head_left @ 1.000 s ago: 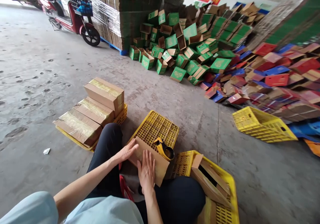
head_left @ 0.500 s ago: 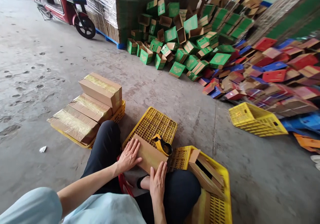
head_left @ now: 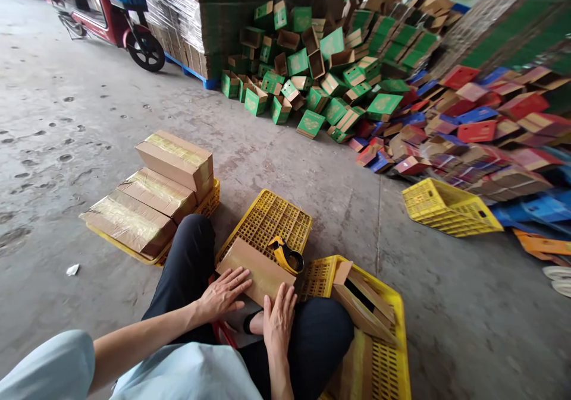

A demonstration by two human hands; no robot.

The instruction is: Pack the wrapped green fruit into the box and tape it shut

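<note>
A taped brown cardboard box (head_left: 259, 269) rests on an upturned yellow plastic crate (head_left: 285, 210) in front of my knees. My left hand (head_left: 226, 293) lies on the near left part of the box, fingers stretched out. At the box's near right end, my right hand (head_left: 279, 317) touches it with fingers extended. Neither hand is wrapped around anything. Just beyond the box, a yellow and black tape dispenser (head_left: 288, 256) sits on the crate.
On the left, several taped boxes (head_left: 138, 216) fill a yellow crate (head_left: 213, 198). At my right knee another yellow crate (head_left: 404, 352) holds an open carton (head_left: 363, 302). Farther off lie a tilted crate (head_left: 450, 207), heaped green cartons (head_left: 312, 120) and a scooter (head_left: 107, 19).
My left hand has slid down toward the near edge of the box, uncovering more of its left end. The right hand stays at the right end. The view has shifted slightly.
</note>
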